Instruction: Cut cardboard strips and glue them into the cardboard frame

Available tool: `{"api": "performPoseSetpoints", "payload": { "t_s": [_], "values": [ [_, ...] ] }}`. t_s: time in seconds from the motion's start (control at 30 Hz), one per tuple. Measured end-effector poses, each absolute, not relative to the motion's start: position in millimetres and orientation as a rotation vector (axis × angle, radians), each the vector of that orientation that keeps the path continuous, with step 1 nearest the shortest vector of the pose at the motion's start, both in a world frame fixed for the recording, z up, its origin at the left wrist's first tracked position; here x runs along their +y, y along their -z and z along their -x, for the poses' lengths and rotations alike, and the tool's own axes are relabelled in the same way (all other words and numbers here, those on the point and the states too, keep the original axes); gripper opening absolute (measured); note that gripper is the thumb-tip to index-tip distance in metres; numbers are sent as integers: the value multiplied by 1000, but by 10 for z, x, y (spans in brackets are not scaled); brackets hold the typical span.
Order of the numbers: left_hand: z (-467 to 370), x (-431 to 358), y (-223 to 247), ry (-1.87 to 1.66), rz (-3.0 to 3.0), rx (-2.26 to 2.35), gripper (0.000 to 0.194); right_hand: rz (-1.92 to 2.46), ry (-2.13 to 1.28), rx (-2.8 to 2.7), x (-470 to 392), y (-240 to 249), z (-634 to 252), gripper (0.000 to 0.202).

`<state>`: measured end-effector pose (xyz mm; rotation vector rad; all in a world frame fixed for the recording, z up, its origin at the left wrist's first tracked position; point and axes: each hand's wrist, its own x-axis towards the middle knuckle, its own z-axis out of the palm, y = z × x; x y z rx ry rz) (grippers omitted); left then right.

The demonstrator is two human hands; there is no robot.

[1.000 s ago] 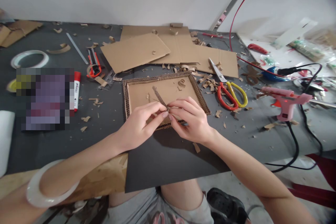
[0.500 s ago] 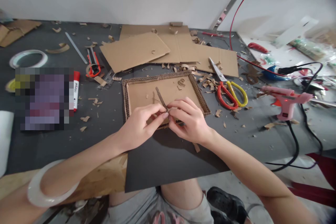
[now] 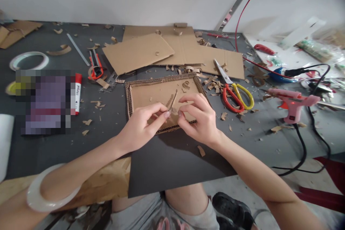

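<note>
Corrugated cardboard strip (image 3: 174,99) is pinched between thumb and forefinger of the left hand (image 3: 144,121), over the shallow cardboard tray (image 3: 161,78) on the tabletop (image 3: 172,169). The right hand (image 3: 201,120) curls close by, fingertips near its thumb; whether it grips anything, I cannot tell.

Dark tabletop (image 3: 107,124), cardboard tray (image 3: 161,78), scissors (image 3: 228,81), marker (image 3: 78,95)
</note>
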<state>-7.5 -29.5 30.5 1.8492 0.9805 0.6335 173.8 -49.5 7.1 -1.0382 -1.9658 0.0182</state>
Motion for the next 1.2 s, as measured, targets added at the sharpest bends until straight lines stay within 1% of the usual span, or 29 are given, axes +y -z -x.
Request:
{"api": "performPoseSetpoints", "payload": {
  "t_s": [0.2, 0.7, 0.93, 1.0, 1.1, 1.2],
  "values": [
    [62, -296, -310, -644, -1889, 978, 19, 1024, -50, -1989, -513, -68, -1722, 5],
    [80, -283, -299, -642, -1815, 977, 21, 1034, -136, -1950, -502, -58, -1742, 15],
    [87, -263, -290, -648, -1772, 977, 21, 1066, -137, -1908, -496, -64, -1729, 10],
    [83, -267, -279, -647, -1771, 970, 21, 1104, -196, -1890, -502, -59, -1709, 10],
    [74, -279, -254, -625, -1825, 976, 22, 1164, -356, -1828, -499, -40, -1693, 16],
    [73, -284, -221, -613, -1907, 981, 22, 1156, -525, -1793, -481, -22, -1697, 8]
  ]
}}
